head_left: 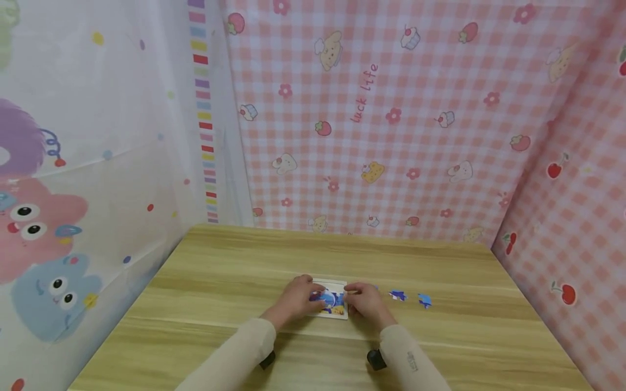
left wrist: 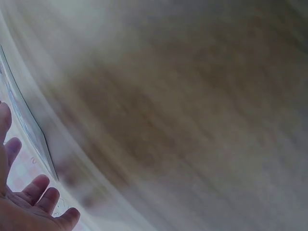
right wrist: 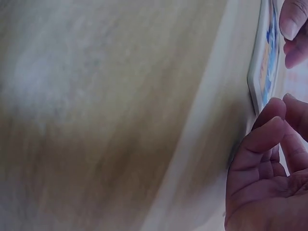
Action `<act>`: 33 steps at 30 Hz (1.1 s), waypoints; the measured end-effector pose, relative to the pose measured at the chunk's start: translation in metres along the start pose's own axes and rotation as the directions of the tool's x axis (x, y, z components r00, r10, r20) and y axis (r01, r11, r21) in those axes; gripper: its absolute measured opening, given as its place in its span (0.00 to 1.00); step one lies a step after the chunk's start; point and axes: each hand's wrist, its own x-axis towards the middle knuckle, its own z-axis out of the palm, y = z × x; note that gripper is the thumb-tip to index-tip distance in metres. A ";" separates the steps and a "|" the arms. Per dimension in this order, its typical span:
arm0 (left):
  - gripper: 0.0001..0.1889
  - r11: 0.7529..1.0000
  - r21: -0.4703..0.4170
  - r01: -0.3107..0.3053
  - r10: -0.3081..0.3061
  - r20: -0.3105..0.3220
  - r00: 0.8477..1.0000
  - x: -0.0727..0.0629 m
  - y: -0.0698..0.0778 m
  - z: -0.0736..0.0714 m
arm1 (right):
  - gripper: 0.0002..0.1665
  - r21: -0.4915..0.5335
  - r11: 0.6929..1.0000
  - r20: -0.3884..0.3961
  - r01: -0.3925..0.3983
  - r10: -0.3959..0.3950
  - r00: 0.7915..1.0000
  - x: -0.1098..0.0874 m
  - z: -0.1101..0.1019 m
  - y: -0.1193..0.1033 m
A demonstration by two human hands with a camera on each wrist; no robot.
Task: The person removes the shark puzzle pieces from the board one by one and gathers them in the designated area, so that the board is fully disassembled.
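A small jigsaw puzzle (head_left: 335, 310) in a white-edged tray (head_left: 348, 309) lies on the table, with blue and yellow picture parts in it and a pale strip along its far side. My left hand (head_left: 297, 296) reaches over the tray's left side, its fingers spread and thumb apart from them. At the right edge, my right hand (head_left: 365, 302) has thumb and fingertips drawn close together, as the right wrist view also shows. I cannot tell whether a piece is between them. Loose blue puzzle pieces (head_left: 398, 295) lie right of that hand.
Another loose blue piece (head_left: 424, 300) sits farther right, and a bit of blue shows just behind the right hand. The wood-grain table (head_left: 235, 255) is bordered by a checked cloth (head_left: 303, 179) behind and printed cloths at both sides.
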 end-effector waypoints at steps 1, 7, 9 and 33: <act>0.22 1.000 0.001 0.003 -0.003 0.003 1.000 0.000 0.000 0.000 | 0.18 -0.003 1.000 0.000 -0.004 0.004 1.000 0.001 0.002 0.000; 0.21 0.999 0.003 0.040 -0.040 0.032 0.999 -0.003 0.002 0.003 | 0.18 -0.030 0.999 -0.004 -0.031 0.031 1.000 0.006 0.007 0.004; 0.21 0.999 0.020 0.047 -0.048 0.040 0.998 -0.004 0.002 0.004 | 0.19 -0.035 0.999 -0.002 -0.034 0.034 0.999 0.007 0.008 0.005; 0.25 0.984 0.086 0.156 -0.155 -0.021 0.988 0.000 0.024 0.006 | 0.16 -0.060 0.998 0.013 -0.020 0.021 1.000 0.004 0.008 -0.001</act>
